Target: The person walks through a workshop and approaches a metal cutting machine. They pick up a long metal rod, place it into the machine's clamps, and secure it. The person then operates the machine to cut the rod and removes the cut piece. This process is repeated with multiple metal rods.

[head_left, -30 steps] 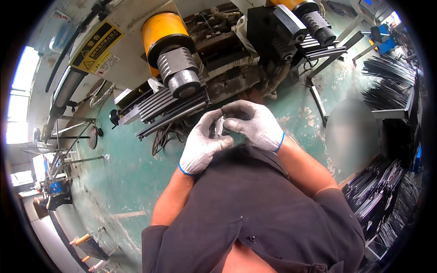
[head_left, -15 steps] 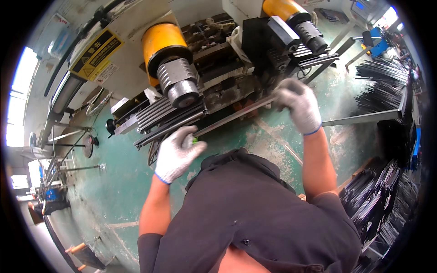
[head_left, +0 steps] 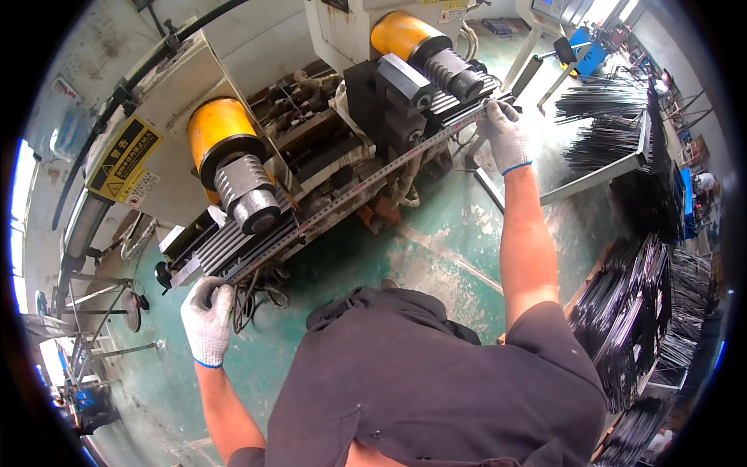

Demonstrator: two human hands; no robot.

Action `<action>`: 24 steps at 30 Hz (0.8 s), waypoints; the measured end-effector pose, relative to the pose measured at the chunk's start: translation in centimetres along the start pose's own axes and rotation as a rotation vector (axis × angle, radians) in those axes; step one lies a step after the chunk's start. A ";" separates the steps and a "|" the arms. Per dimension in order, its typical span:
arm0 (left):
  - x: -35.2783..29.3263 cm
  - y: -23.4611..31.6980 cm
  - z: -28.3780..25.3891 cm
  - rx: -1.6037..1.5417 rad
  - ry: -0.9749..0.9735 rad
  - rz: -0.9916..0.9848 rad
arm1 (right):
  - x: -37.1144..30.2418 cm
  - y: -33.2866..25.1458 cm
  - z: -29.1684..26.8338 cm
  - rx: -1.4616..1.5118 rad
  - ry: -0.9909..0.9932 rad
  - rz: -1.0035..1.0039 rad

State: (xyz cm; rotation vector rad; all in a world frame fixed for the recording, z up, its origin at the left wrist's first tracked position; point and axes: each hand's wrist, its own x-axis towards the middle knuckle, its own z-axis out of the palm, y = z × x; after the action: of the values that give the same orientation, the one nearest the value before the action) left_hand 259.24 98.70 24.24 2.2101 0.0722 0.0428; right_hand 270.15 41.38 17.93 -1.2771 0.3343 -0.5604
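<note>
A long measuring tape (head_left: 360,189), pale with small red marks, is stretched slantwise along the front of the machine, over grey metal bars (head_left: 233,247). My right hand (head_left: 510,138), in a white knit glove, pinches its far right end beside the right-hand bars. At the near left end, my gloved left hand (head_left: 208,321) is closed, with fingers curled around the tape's other end; the glove hides what lies inside the grip. Above the bars, two yellow cylinders (head_left: 222,128) with ribbed steel ends jut from the machine.
A yellow warning label (head_left: 124,156) marks the machine's left housing. Cables (head_left: 261,292) hang below the left bars. Bundles of thin dark rods (head_left: 630,319) are stacked at right, with more on a metal rack (head_left: 599,183). The green floor (head_left: 447,272) is worn.
My hands have spread apart, left hand down and left, right hand slightly up. The tape now spans the machine's front between them. The machine sits further left and lower in view.
</note>
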 end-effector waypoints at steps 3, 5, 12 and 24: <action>0.4 0.5 1.0 0.066 0.023 0.052 | 1.3 0.9 0.3 -0.040 0.056 -0.045; 0.5 0.9 1.3 0.048 0.029 0.049 | 2.0 1.3 0.7 -0.022 0.094 -0.066; 1.0 2.6 1.0 0.175 0.050 0.116 | 4.1 3.0 -0.4 -0.222 0.164 -0.104; 1.2 3.0 0.3 0.180 0.008 -0.007 | 4.5 3.5 0.1 -0.040 0.167 -0.138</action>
State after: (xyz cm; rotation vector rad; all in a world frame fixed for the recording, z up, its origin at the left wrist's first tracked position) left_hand 260.60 96.81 26.47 2.3896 0.0914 0.0429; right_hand 274.64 39.56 14.92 -1.3012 0.3994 -0.7842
